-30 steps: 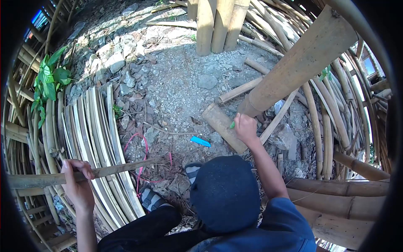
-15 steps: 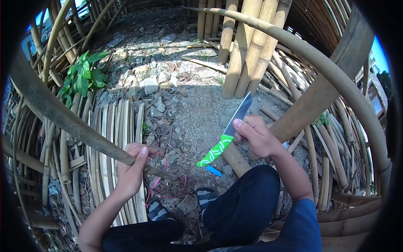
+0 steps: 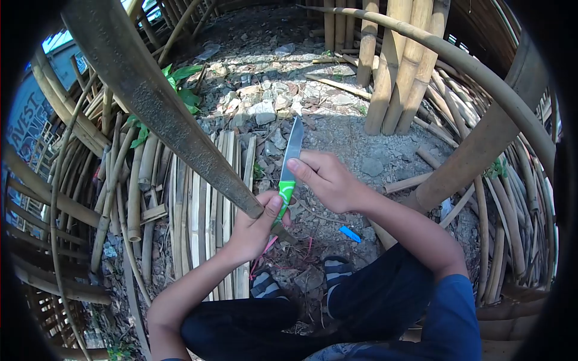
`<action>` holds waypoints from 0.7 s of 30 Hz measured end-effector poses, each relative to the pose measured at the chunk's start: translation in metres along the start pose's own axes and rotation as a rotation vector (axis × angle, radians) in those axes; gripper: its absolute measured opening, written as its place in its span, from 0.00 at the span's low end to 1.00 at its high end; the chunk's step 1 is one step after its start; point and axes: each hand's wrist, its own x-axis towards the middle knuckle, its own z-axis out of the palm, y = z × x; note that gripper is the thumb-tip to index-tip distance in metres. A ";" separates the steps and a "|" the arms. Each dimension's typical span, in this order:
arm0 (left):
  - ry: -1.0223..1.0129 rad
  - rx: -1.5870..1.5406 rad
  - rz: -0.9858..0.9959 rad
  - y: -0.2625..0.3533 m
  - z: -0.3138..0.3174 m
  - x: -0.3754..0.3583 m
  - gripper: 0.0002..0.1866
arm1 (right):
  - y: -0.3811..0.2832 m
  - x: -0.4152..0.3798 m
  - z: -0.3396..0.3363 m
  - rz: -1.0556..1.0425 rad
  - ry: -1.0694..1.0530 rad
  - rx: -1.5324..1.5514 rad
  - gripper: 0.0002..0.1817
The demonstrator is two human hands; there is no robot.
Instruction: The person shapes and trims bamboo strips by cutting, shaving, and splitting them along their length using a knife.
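Note:
My left hand point(image 3: 256, 225) is closed around the lower part of a long split bamboo strip point(image 3: 174, 132), which slants up to the upper left past my view. The strip's lower end pokes out below my fingers. My right hand point(image 3: 328, 180) pinches a knife point(image 3: 293, 144) by its blade, thumb flat on the metal. The blade points up, and its green and white handle hangs down beside my left thumb, overlapping the left fingers in this view. Between my feet and the knife, pink string point(image 3: 265, 256) lies on the ground, with a small blue object point(image 3: 350, 234) to its right.
Split bamboo slats point(image 3: 198, 210) lie in a row left of my feet. Thick bamboo poles point(image 3: 397, 72) stand ahead, and a leaning pole point(image 3: 469, 156) crosses on the right. Bamboo piles point(image 3: 524, 210) flank both sides. Rubble point(image 3: 262, 111) and a green plant point(image 3: 183, 90) are farther off.
My hands have come together: the knife handle has swung from pointing lower left to nearly straight down, now at my left hand. The view has shifted left, and the bamboo strip stands steeper.

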 end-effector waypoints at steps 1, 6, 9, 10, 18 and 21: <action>0.000 -0.002 0.002 0.001 -0.001 0.001 0.20 | 0.001 0.000 0.007 -0.008 0.074 0.048 0.21; -0.011 -0.046 -0.025 0.004 -0.001 0.007 0.21 | 0.008 -0.006 0.033 -0.031 -0.009 0.131 0.20; 0.231 0.321 0.269 0.003 -0.006 0.010 0.21 | 0.010 -0.008 0.032 0.084 0.304 0.497 0.24; 0.278 0.305 0.245 0.003 -0.010 0.010 0.24 | 0.013 -0.017 0.030 0.102 0.308 0.504 0.24; 0.419 -0.256 0.438 -0.004 -0.054 0.005 0.27 | 0.056 -0.084 0.111 1.026 0.644 1.135 0.17; 0.463 -0.225 0.420 -0.003 -0.052 -0.004 0.28 | 0.101 -0.112 0.188 1.089 0.721 1.057 0.16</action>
